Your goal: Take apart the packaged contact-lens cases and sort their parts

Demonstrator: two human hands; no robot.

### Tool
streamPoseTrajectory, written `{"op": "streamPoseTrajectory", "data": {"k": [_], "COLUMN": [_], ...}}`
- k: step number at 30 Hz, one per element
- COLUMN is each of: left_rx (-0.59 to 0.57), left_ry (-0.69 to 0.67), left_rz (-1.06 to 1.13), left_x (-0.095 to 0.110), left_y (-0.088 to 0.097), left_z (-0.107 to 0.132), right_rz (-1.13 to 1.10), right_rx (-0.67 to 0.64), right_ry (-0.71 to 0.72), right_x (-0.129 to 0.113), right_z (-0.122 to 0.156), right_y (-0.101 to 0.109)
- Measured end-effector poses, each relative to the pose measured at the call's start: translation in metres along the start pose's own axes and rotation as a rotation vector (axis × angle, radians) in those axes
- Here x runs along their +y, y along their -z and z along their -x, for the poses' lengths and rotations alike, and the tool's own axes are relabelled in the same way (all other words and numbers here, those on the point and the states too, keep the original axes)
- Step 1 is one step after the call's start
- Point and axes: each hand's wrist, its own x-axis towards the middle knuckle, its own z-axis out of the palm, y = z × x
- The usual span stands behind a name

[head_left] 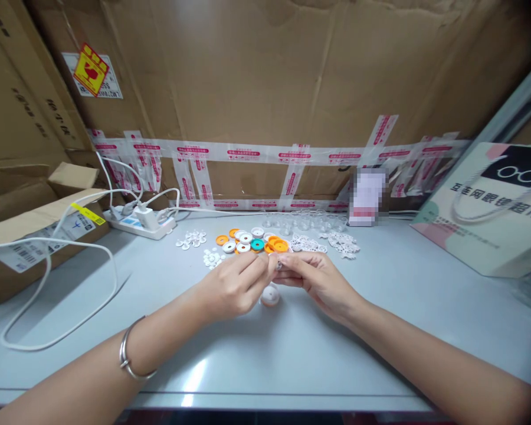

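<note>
My left hand [243, 282] and my right hand [312, 282] meet over the middle of the table, fingertips pinched together. Between them is a small piece, mostly covered by the fingers and too small to name. Just below the hands a round white part [270, 295] with an orange lower rim rests on the table. Behind my fingers lies a pile of round caps in white, teal and orange [278, 244]. Small white pieces [213, 258] are scattered to the left of the pile, and white lacy pieces [308, 243] lie to its right.
Clear plastic domes [301, 222] line the back of the table [194, 360]. At left stand an open cardboard box [39, 236] and a power strip [159, 227] with a looping white cable [115, 277]. A paper bag [487, 218] stands at right, before a large cardboard sheet [248, 77].
</note>
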Motion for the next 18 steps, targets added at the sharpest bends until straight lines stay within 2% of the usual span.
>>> {"op": "streamPoseTrajectory", "data": {"k": [7, 12, 18], "left_rx": [-0.014, -0.066, -0.046], "left_ry": [0.042, 0.085, 0.101], "left_rz": [0.12, 0.213, 0.121], "left_x": [-0.006, -0.014, -0.008], "left_y": [-0.004, -0.009, -0.005], "left_z": [0.003, 0.007, 0.004], "right_rz": [0.037, 0.155, 0.28], "right_rx": [-0.046, -0.007, -0.003], "right_ry": [-0.032, -0.037, 0.051], "right_x": [-0.006, -0.009, -0.007], "right_z": [0.001, -0.002, -0.003], "right_y": [0.002, 0.004, 0.007]}}
